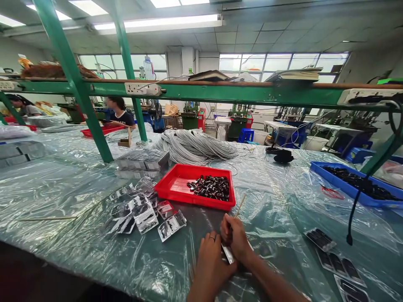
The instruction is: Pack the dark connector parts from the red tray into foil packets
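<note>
My right hand point(234, 235) is closed around a thin wooden stick point(242, 204), whose upper end sticks out above the fist. Under that hand lies a small silver-white tray point(228, 254), mostly hidden by my fingers. My left hand point(211, 261), with a ring on one finger, lies beside the tray with its fingers bent and its thumb against the near end, holding it on the table. Just beyond my hands stands a red tray point(189, 200) with many small shiny black pieces point(211, 188) heaped at its right side.
Filled silver packs point(146, 216) lie in a pile at left, and black-filled packs point(340, 264) at right. A blue tray point(327, 173) stands behind a hanging black cable point(353, 216). Grey cable coils point(197, 147) and green posts point(77, 88) are farther back. A person point(121, 115) sits across the table.
</note>
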### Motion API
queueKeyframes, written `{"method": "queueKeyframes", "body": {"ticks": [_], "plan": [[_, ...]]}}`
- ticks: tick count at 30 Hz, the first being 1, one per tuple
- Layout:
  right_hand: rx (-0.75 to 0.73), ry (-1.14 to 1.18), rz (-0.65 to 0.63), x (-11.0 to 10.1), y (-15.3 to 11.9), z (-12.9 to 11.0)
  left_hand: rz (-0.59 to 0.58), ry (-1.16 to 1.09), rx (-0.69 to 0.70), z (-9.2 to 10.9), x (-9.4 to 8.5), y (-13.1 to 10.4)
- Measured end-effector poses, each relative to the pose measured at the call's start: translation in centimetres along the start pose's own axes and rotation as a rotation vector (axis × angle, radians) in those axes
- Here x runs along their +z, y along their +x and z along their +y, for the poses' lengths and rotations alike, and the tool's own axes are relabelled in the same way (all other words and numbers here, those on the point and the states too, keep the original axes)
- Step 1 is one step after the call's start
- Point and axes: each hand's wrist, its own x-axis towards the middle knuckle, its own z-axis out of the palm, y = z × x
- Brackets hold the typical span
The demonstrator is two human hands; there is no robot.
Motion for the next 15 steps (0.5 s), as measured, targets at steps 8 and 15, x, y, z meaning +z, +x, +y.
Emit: {"method": "queueKeyframes", "body": {"ticks": [8,15], "plan": [[-0.034,-0.098,-0.007,-0.3,-0.7,0.8,0.046,0.034,-0.006,-0.1,0.3,0.3],[-0.055,-0.441,0.04,-1.2,-4.7,0.5,0.15,0.124,0.033,0.0,0.9,-0.1]]}}
